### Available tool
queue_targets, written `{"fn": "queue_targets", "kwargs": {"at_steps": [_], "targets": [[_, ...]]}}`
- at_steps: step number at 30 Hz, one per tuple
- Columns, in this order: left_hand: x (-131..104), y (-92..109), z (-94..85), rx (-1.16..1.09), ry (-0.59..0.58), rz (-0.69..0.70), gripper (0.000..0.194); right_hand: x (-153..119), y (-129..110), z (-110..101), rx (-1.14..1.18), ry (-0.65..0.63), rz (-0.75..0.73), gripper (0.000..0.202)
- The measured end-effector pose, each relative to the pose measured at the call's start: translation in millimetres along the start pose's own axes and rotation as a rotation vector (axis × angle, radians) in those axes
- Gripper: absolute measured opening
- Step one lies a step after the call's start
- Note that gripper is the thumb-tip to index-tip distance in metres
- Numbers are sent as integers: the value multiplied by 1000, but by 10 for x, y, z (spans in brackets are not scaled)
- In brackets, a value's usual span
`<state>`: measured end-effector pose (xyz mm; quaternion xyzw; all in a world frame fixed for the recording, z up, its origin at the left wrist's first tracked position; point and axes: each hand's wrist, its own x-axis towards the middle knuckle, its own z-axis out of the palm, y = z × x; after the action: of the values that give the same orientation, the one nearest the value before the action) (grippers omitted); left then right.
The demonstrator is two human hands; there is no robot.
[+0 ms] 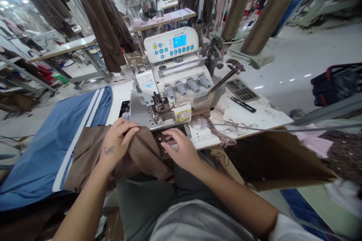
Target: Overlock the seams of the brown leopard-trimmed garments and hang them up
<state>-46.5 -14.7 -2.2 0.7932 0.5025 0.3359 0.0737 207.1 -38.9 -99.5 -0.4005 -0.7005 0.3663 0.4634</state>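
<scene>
Brown fabric (145, 147) drapes over the table's front edge and down toward my lap. My left hand (118, 141) is closed on its upper edge, thumb and fingers pressed together. To the right of the cloth, my right hand (182, 147) has its thumb and curved fingers apart, with nothing visible between them. Just beyond both hands stands a white overlock sewing machine (149, 83) with a lit blue display. Its presser foot (156, 115) sits above the metal plate, and the brown fabric lies in front of it, apart from the foot.
Blue fabric with white stripes (56, 120) covers the left side. A phone (125, 109) lies left of the machine. On the right are a black cutter (243, 104), a cord (223, 135) and a cardboard box (296, 177) of scraps. Brown garments (98, 19) hang behind.
</scene>
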Motion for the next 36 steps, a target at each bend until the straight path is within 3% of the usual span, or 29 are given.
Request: {"fn": "queue_targets", "kwargs": {"at_steps": [4,8,11,15,20,23,27,30,33,36], "targets": [[-33,-76,131,-10,81,-18,15,195,57,18,-204,-91,160,34],[-150,-53,127,-3,179,-20,18,354,11,81,-421,-152,253,21],[-334,-102,109,-17,142,-42,16,366,-13,99,-447,-208,196,14],[-674,-272,261,46,7,-124,17,349,-29,77,-465,-273,154,26],[-1042,-309,574,154,63,-199,21,322,-63,121,-522,-310,93,5],[-1104,-233,516,178,92,-167,25,246,-149,106,-402,-285,31,8],[-803,-147,168,239,146,-98,24,252,-370,-5,-5,-215,54,9],[-322,-85,-21,298,154,-48,23,384,-460,-76,83,-1,89,21],[117,-40,-39,378,24,23,29,468,-390,-107,136,200,93,33],[324,-72,-9,369,-66,29,32,414,-243,-132,242,253,139,33]]}}
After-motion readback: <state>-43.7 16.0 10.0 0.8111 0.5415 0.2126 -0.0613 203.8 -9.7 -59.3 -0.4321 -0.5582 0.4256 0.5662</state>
